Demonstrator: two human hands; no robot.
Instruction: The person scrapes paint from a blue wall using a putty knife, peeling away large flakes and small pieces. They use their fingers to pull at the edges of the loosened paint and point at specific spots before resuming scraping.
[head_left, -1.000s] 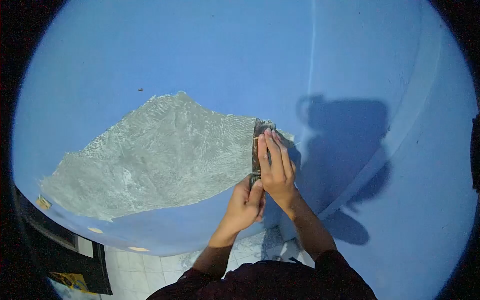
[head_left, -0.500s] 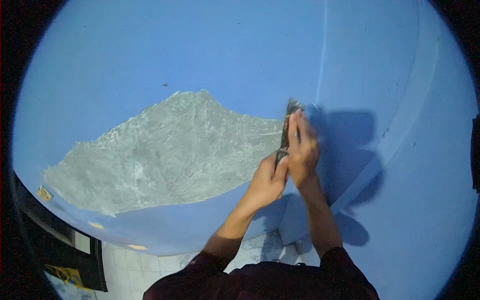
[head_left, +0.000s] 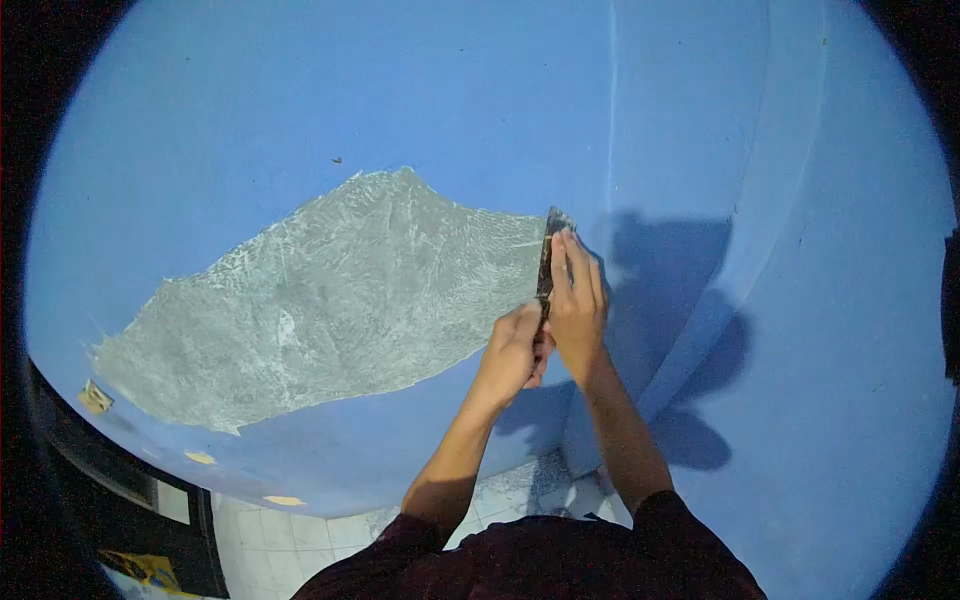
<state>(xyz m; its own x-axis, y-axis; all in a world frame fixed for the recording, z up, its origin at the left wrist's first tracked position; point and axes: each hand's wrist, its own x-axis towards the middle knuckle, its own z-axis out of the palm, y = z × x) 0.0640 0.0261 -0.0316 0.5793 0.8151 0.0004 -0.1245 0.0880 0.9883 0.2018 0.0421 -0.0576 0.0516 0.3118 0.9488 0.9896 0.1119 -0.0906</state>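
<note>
My left hand (head_left: 508, 358) is closed round the handle of a putty knife (head_left: 546, 262). The knife points upward, its dark, smeared wide blade seen nearly edge-on against the wall. My right hand (head_left: 578, 305) presses on the blade from the right, fingers stretched out along it; where its thumb rests is hidden. To the left of the blade spreads a large grey patch (head_left: 340, 290) of rough plaster or filler, with pale streaks and an uneven border. The knife stands at the right end of this patch.
A blue wall (head_left: 480, 100) surrounds the patch and meets a corner at the right, where my shadow falls. Low on the left is a small tan fixture (head_left: 96, 397). Below lie white floor tiles (head_left: 270, 540) and a dark frame (head_left: 205, 540).
Both hands and the putty knife appear slightly further left and lower in the view, which has itself shifted. My right fingers still lie along the blade.
</note>
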